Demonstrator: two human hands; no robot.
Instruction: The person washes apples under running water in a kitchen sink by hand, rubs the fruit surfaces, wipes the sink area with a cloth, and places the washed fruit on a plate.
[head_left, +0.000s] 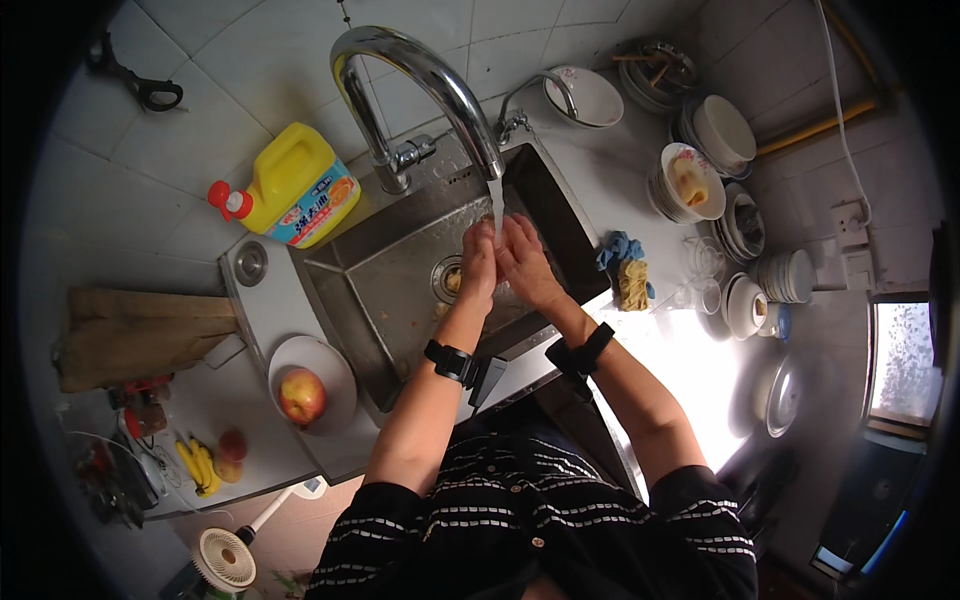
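Water runs from the chrome faucet (450, 82) onto both hands above the stainless steel sink (360, 300). My left hand (478, 259) and my right hand (525, 259) are held close together under the stream, palms towards each other. Whether anything lies between them cannot be told. Below and to the left of them is the sink drain (444, 274) with pale food scraps in it. A yellow detergent jug (300, 187) with a red pump stands behind the sink. On the left, a white bowl (337, 375) holds a red-yellow apple (302, 396).
Right of the sink lie a blue cloth (619, 247) and a yellow cloth (634, 285), near drinking glasses (706, 295) and stacked bowls (664, 195). Bananas (196, 465) lie at the lower left. Scissors (142, 86) hang on the tiled wall.
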